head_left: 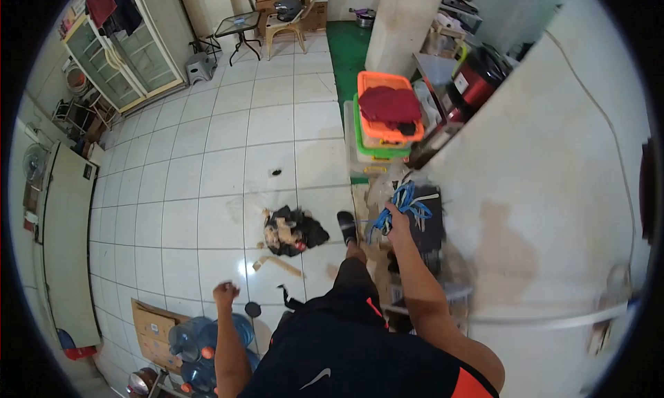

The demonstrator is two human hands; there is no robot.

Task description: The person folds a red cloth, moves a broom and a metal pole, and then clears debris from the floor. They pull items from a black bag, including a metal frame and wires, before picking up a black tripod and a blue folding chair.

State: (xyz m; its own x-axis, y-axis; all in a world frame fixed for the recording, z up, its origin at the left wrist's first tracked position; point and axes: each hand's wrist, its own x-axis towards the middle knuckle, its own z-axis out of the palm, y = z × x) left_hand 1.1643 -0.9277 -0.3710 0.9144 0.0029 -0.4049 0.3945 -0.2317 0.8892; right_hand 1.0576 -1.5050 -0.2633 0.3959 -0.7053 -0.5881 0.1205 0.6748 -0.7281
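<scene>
My right hand [398, 221] is closed around a bundle of blue and white cords [408, 208], held out to the right with loops and loose ends hanging from it. Just past the bundle is a dark flat-topped object [427, 221] by the wall. On the other side of my body, my left hand [226, 293] has its fingers curled in, and no object shows in it. It hangs above the tiled floor near large blue water bottles [190, 339]. Ahead of me on the floor lies a black plastic bag [311, 230] with crumpled brownish stuff on it.
A tan strip [278, 265] and a dark round disc [253, 309] lie on the floor near my feet. Stacked bins with an orange lid [373, 83] stand right of the tiled floor [221, 149]. Flattened cardboard [153, 332] lies behind the bottles. A chair [294, 28] stands far back.
</scene>
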